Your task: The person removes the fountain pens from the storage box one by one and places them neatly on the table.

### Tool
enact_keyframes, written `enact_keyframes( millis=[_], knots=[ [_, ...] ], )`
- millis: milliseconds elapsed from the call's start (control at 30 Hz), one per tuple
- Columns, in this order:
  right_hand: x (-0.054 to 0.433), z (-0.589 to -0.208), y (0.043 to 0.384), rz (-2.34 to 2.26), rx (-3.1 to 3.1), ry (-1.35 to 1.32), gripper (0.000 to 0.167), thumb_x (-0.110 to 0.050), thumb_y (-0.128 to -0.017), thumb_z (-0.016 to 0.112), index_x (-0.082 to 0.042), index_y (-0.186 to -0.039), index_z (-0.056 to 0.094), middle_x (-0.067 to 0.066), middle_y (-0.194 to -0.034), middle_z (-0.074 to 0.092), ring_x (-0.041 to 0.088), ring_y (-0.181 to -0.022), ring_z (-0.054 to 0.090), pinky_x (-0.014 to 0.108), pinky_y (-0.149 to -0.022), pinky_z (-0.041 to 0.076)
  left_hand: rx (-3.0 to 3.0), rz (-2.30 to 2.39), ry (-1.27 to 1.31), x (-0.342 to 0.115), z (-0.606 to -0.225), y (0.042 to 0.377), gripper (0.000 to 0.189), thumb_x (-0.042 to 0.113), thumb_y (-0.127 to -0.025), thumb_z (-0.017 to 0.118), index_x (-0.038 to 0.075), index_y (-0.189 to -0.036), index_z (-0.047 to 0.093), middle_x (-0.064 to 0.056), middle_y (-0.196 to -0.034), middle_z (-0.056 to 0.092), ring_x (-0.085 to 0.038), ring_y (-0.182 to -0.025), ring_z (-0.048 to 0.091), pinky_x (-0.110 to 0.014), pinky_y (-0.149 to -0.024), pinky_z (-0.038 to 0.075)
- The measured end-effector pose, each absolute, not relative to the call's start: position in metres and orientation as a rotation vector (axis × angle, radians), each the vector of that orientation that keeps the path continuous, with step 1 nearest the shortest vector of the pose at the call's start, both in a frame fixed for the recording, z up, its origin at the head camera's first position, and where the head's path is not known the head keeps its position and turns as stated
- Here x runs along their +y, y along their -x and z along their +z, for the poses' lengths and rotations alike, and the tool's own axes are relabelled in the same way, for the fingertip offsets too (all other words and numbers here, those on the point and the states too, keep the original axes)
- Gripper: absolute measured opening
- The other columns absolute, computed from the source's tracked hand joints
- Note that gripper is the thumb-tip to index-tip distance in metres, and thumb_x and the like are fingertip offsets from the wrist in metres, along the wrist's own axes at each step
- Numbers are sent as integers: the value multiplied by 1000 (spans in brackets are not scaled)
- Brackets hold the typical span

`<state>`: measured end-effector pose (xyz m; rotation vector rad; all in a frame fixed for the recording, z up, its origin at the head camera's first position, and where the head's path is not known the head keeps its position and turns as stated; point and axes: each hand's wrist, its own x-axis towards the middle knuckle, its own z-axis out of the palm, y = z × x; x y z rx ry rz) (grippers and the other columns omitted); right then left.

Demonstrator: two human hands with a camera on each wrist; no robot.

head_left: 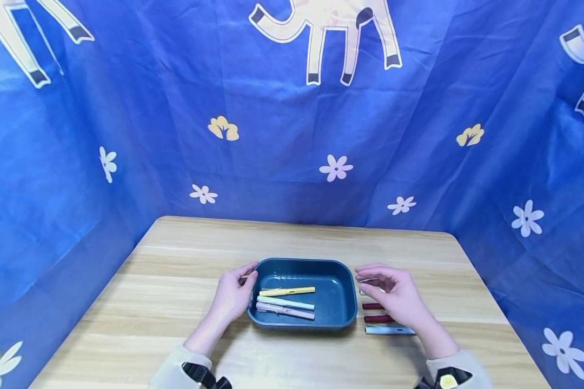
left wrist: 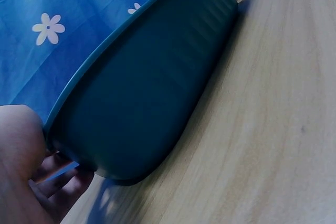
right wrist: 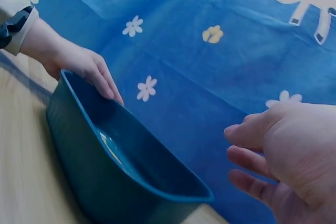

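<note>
A dark teal rectangular bin (head_left: 328, 320) stands on the table, with a yellow pen (head_left: 297, 290), a pale mint pen (head_left: 292, 303) and a lilac pen (head_left: 292, 312) lying inside it. My left hand (head_left: 232, 296) grips the bin's left end, thumb at the rim and fingers against the outer wall. My right hand (head_left: 394, 294) hovers just beyond the bin's right end, thumb and fingers apart with nothing between them. Below it lie a row of pens, among them a dark red pen (head_left: 377, 319) and a light blue pen (head_left: 389, 330); the hand partly hides the farther ones.
The wooden table (head_left: 175, 302) reaches out on both sides of the bin. A blue curtain (head_left: 282, 178) with flowers and animal figures hangs behind the table and along its left and right sides.
</note>
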<state>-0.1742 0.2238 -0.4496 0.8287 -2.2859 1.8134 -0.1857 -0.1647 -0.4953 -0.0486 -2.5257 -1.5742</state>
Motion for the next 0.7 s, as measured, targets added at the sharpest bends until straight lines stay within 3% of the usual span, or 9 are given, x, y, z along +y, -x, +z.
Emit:
enact_keyframes(
  millis=[133, 267, 467, 700],
  knots=[
    [207, -447, 181, 1857, -2318, -808, 23, 3, -94, 77, 5, -117, 75, 25, -122, 71, 37, -110, 71, 33, -91, 62, -2524, -1548, 70, -165, -496, 185, 36, 10, -107, 62, -2, -140, 66, -22, -134, 69, -32, -117, 71, -45, -99, 58],
    [192, -448, 186, 1868, -2374, -766, 24, -4, -95, 80, -4, -119, 77, 19, -126, 72, 37, -114, 70, 32, -95, 60, -2510, -1548, 80, -165, -496, 183, 35, 8, -107, 62, -4, -140, 65, -23, -134, 68, -33, -117, 71, -45, -99, 58],
    [174, -451, 196, 1928, -2424, -733, 31, -1, -94, 79, 6, -124, 73, 30, -128, 68, 52, -114, 67, 31, -95, 59, -2503, -1547, 61, -165, -497, 181, 34, 8, -106, 63, -3, -138, 67, -22, -132, 70, -33, -114, 72, -44, -98, 58],
    [158, -451, 205, 1890, -2483, -707, 31, 4, -93, 78, 8, -124, 72, 26, -125, 71, 45, -114, 70, 36, -98, 59, -2487, -1538, 86, -164, -497, 182, 34, 8, -106, 62, -4, -138, 67, -23, -131, 70, -34, -114, 72, -45, -98, 58]
  ],
)
